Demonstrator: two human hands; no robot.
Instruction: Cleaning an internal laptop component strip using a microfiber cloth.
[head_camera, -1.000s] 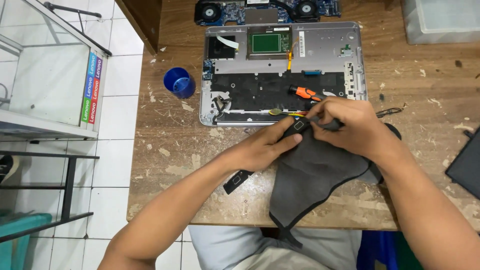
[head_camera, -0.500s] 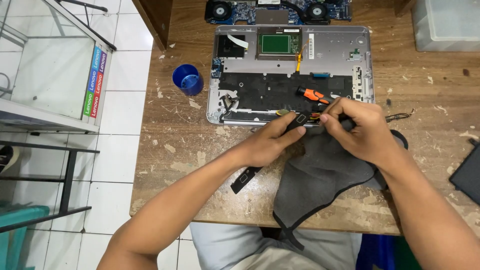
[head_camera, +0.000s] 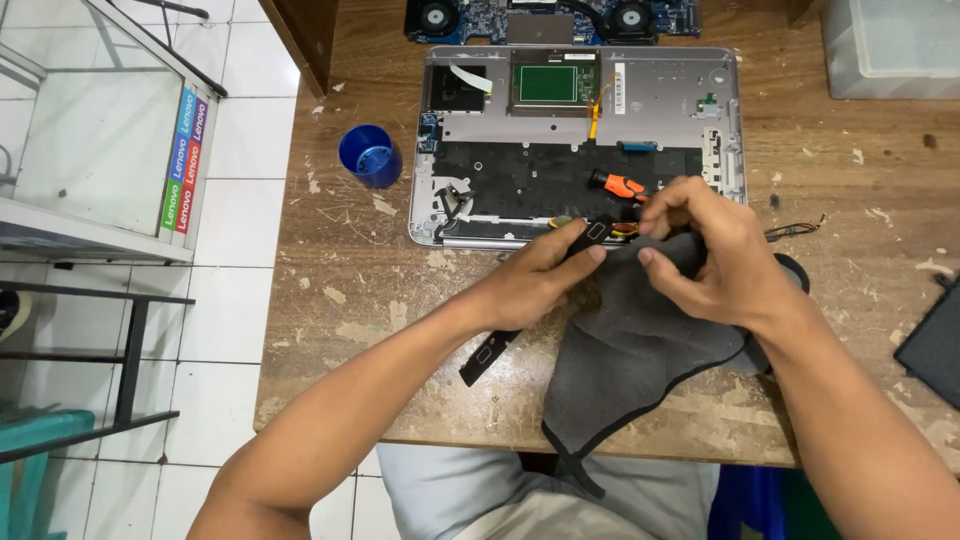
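We had both hands low over the near middle of the wooden bench (head_camera: 330, 300), just in front of the opened laptop base (head_camera: 660, 110). Our left hand (head_camera: 535, 285) was closed in a pinch on a long black strip (head_camera: 590, 235), thumb and forefinger pressed together near its upper end; the strip ran back under the hand and its lower end came out toward the near edge of the bench. Our right hand (head_camera: 705, 255) was curled, fingertips pinched on something small just beside the strip's tip, too small for us to tell what. Beneath both hands lay a grey cloth (head_camera: 630, 360), draped over the near edge.

An orange-handled screwdriver (head_camera: 620, 185) rested on the dark keyboard backing of the laptop base, just beyond our right fingers and close enough to crowd them. A thin dark cable (head_camera: 795, 230) lay on the bench to the right of that hand. A blue cup (head_camera: 370, 155) stood near the left edge, well apart from the hands. A circuit board with two fans (head_camera: 550, 18) sat along the far edge, a clear plastic box (head_camera: 890, 45) in the far right corner, and a flat dark object (head_camera: 935, 345) at the right edge.
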